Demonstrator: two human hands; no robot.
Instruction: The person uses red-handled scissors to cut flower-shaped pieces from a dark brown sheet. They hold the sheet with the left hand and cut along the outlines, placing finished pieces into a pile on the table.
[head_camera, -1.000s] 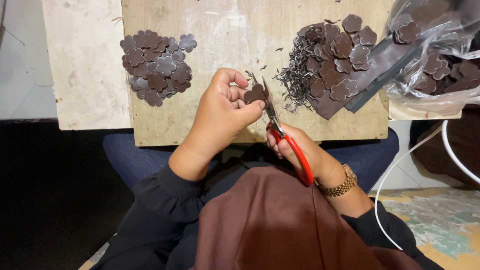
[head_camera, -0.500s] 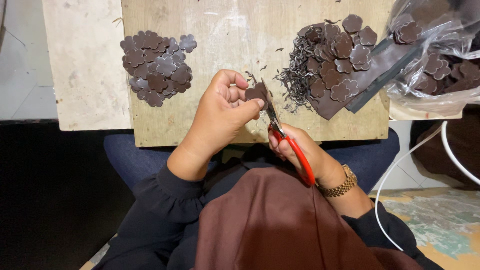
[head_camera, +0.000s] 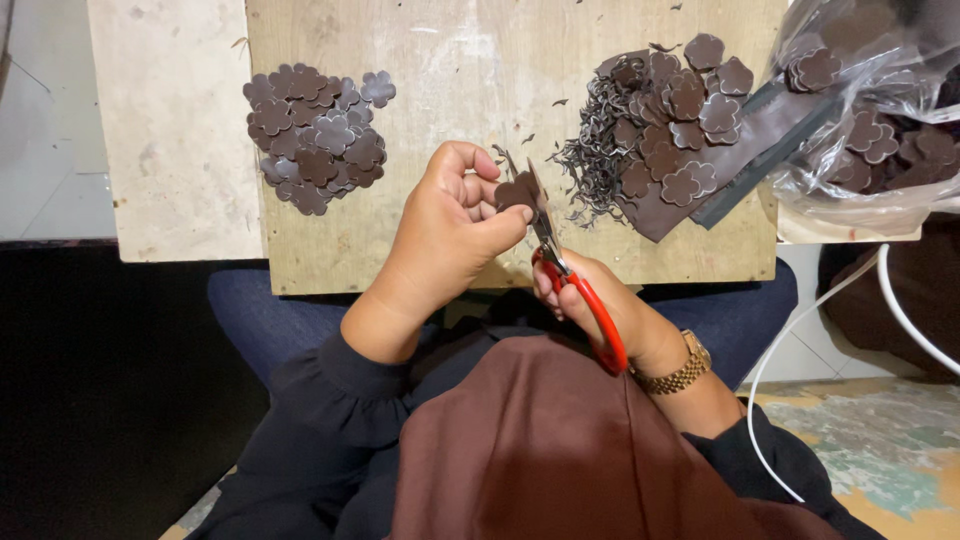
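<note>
Left hand (head_camera: 450, 235) pinching a dark brown flower-shaped leather piece (head_camera: 516, 192) above the wooden worktop (head_camera: 460, 70), scalloped petals, matte surface, right hand (head_camera: 590, 305) gripping red-handled scissors (head_camera: 570, 285), blades at the piece's edge, trimmed flower pile (head_camera: 315, 135) left.

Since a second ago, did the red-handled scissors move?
No, hardly at all. The red-handled scissors in the right hand sit at the same spot by the wooden board's near edge, blades at the brown flower-shaped piece.
</note>
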